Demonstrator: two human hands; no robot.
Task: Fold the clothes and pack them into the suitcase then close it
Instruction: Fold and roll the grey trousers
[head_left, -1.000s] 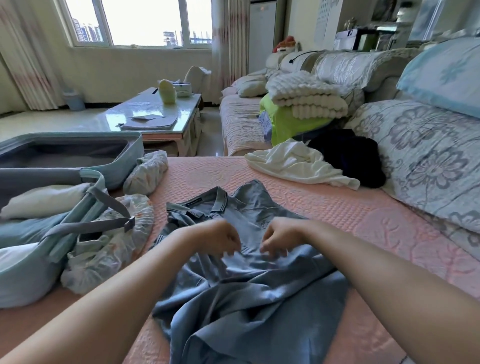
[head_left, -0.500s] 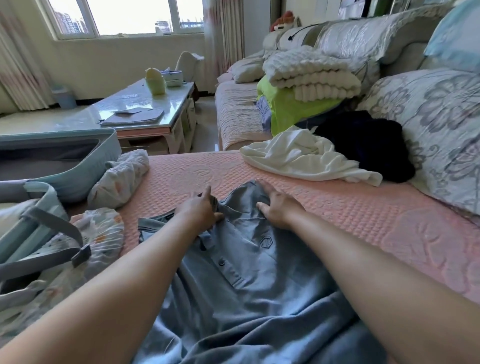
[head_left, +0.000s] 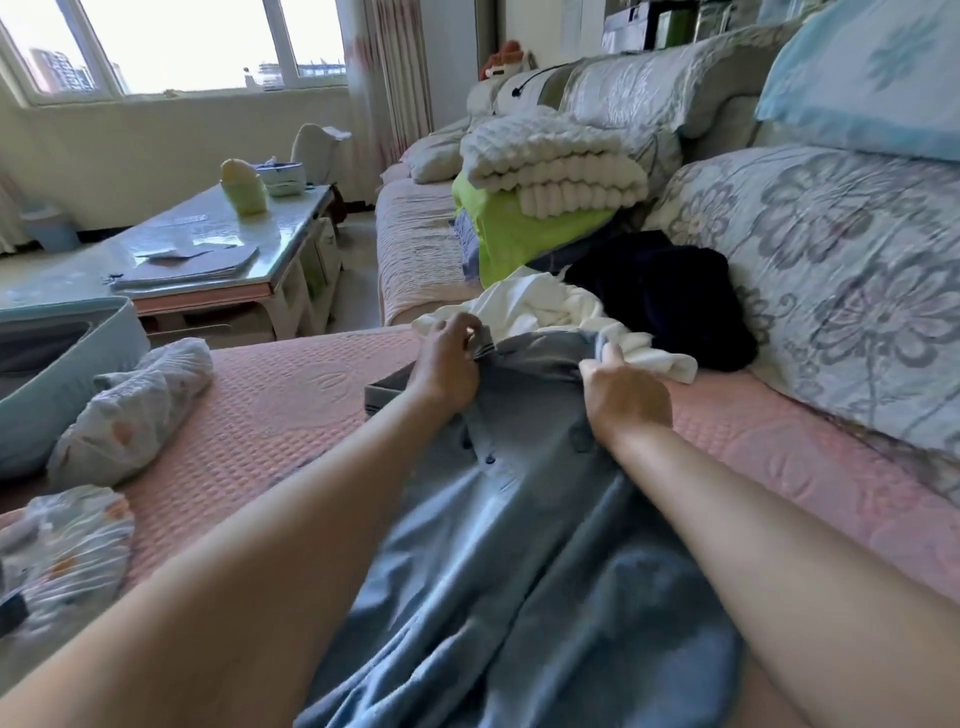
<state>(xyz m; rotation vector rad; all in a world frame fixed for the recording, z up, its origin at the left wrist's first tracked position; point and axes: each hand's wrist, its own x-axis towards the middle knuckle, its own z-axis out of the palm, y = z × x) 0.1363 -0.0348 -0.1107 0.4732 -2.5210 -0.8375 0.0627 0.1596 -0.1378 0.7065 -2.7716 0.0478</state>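
Observation:
A blue-grey polo shirt (head_left: 519, 519) lies stretched along the pink sofa cover, collar end away from me. My left hand (head_left: 447, 364) pinches the shirt's left shoulder beside the collar. My right hand (head_left: 623, 392) grips the right shoulder. Just beyond the collar lie a crumpled white garment (head_left: 545, 312) and a dark navy garment (head_left: 670, 306). The open light-blue suitcase (head_left: 67, 364) shows only at the left edge.
Two rolled floral bundles (head_left: 135, 410) (head_left: 57, 556) lie on the pink sofa seat (head_left: 291, 410) near the suitcase. Folded cream blankets (head_left: 556, 161) sit on a green cloth behind. Floral cushions (head_left: 841, 291) line the right. A glass coffee table (head_left: 171, 260) stands left.
Both hands have slid from the shirt's middle up to its shoulders and carried the collar end away from me, up against the white garment. The shirt now lies stretched out lengthwise.

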